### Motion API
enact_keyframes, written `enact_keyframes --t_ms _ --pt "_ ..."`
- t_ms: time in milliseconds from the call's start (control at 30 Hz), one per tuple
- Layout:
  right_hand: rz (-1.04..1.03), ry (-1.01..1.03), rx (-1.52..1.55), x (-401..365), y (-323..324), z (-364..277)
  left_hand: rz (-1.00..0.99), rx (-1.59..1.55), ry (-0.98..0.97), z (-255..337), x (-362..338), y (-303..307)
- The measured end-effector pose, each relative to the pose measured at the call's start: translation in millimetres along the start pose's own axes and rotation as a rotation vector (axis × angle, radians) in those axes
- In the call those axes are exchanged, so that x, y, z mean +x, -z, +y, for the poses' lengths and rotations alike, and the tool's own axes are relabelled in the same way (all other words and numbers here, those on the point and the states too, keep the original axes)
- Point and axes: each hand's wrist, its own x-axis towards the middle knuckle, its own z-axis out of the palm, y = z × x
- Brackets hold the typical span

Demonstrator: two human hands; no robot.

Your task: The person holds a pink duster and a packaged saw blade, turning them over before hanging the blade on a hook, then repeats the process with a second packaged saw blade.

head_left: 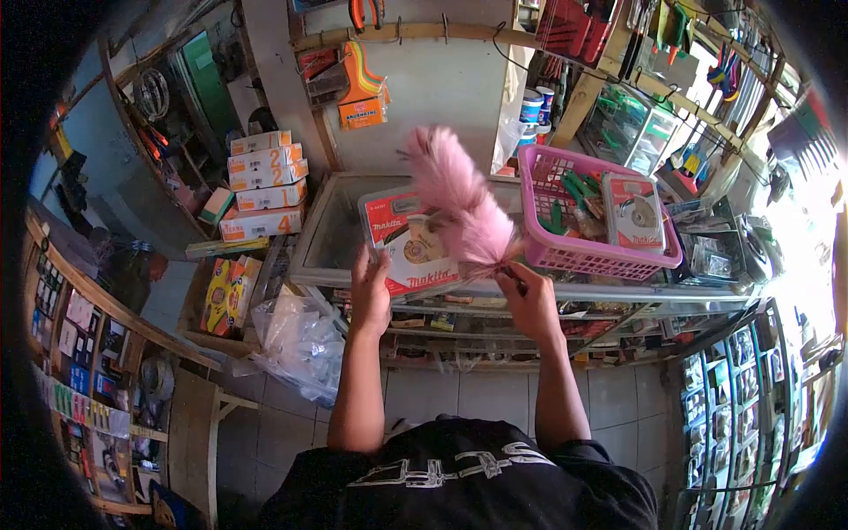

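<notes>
Basket [601,256], pink, holding green items [579,187] and a packet [634,212], fluffy pink duster [461,199] gripped in right hand [533,305], left hand [371,296] clutching red-and-white pack [408,250]

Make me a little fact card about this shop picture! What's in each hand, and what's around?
Left hand: holds a red-and-white Makita pack by its edge
Right hand: grips the handle end of a fluffy pink duster
Duster's place: partly covers the Makita pack from this view
On the counter: pink basket, to the right
In the basket: another Makita pack
Far left: stacked boxes
</notes>
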Motion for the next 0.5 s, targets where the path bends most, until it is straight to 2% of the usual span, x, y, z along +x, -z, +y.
enact_keyframes --t_ms 100,133,267,333,400,467,500 --pt "-0.183 0.209 0.128 -11 -15 0 0.015 0.013 0.057 -9 3 8" --pt "-0.243 0.274 0.068 -14 -20 4 0.020 0.028 0.077 -12 4 10" --pt "-0.165 0.013 0.106 -18 -34 7 0.028 -0.069 0.001 -5 8 0" --pt "-0.109 -0.142 0.093 -19 -37 6 0.091 -0.066 0.023 -8 10 0" --pt "-0.164 0.057 0.121 -25 -46 8 0.101 -0.128 0.009 5 5 -14" --pt "-0.257 0.270 0.165 -28 -47 2 0.091 0.197 0.094 -9 7 5" --pt "-0.224 0.277 0.200 -26 -48 4 0.085 0.361 0.135 -10 5 8"
